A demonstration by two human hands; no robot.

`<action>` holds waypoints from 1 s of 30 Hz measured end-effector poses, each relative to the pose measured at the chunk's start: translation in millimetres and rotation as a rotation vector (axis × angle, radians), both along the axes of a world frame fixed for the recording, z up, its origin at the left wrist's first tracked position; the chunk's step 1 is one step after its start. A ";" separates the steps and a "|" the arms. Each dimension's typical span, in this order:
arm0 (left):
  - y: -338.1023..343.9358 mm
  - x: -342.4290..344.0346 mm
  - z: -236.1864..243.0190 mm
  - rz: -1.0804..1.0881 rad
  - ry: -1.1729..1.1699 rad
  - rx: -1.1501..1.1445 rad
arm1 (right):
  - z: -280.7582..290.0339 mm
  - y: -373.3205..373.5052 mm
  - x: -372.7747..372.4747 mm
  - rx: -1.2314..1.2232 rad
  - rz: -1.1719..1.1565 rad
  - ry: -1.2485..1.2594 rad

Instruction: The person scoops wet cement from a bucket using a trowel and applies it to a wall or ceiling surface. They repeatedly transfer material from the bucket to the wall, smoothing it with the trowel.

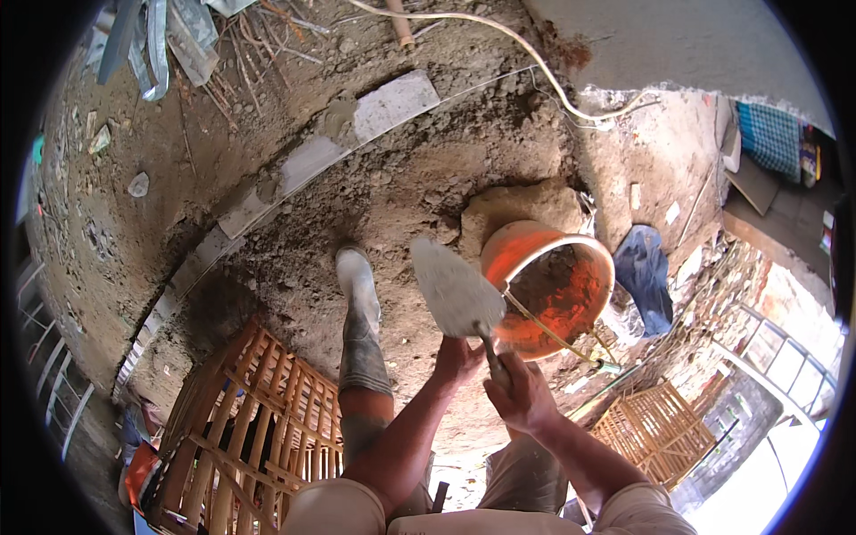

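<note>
A pointing trowel (456, 290) with a grey, mortar-smeared blade angles up and to the left in front of me. My right hand (522, 394) is closed around its handle. Close to the heel of the blade is my left hand (459, 358); its fingers are mostly hidden, so whether it touches the trowel is unclear. Just right of the blade an orange bucket (606, 267) leans with its mouth toward me. Grey-brown material shows inside it, and its thin bail handle (544, 330) hangs across the opening.
A curved-looking row of light blocks (397, 105) with a string along it crosses the dirt floor. Slatted wooden crates (267, 401) stand at lower left and a smaller one (655, 428) at lower right. A pale hose (535, 52), dark cloth (644, 276) and metal scraps (152, 40) lie about.
</note>
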State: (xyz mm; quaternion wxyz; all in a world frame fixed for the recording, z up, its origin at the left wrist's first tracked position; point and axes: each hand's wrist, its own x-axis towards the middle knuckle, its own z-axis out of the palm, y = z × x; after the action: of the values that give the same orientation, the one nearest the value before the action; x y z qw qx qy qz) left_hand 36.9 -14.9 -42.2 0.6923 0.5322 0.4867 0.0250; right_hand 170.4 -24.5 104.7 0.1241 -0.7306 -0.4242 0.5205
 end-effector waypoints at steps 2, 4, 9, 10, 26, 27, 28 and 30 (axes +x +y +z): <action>1.4 8.4 6.0 0.244 -0.076 -0.089 | 35.3 -83.3 18.8 -0.008 0.119 -0.103; 6.3 15.0 0.9 0.103 0.105 0.182 | 76.3 -123.8 39.4 -0.184 0.031 -0.089; 39.5 29.6 16.8 -0.028 -0.076 0.442 | 110.0 -193.7 79.1 -0.411 -0.079 -0.096; 42.8 36.5 18.8 -0.078 -0.090 0.473 | 106.6 -201.0 84.1 -0.415 -0.079 -0.122; 87.4 127.8 -7.7 -0.210 0.355 0.375 | -12.8 -148.1 115.4 -0.563 -0.151 -0.350; 85.3 125.6 -7.8 -0.114 0.244 0.443 | -25.3 -141.3 114.8 -0.538 -0.155 -0.402; 83.5 129.0 -3.4 -0.123 0.227 0.419 | -37.3 -135.9 116.0 -0.520 -0.163 -0.462; 77.1 132.9 5.3 -0.140 0.196 0.371 | -65.3 -122.1 125.4 -0.513 -0.175 -0.501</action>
State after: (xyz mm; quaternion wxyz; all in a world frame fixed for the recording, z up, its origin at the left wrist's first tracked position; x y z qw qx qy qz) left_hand 169.8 62.2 -36.9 0.5320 0.6828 0.5006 0.0142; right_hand 295.9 -146.6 39.4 -0.1268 -0.8763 -0.2331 0.4022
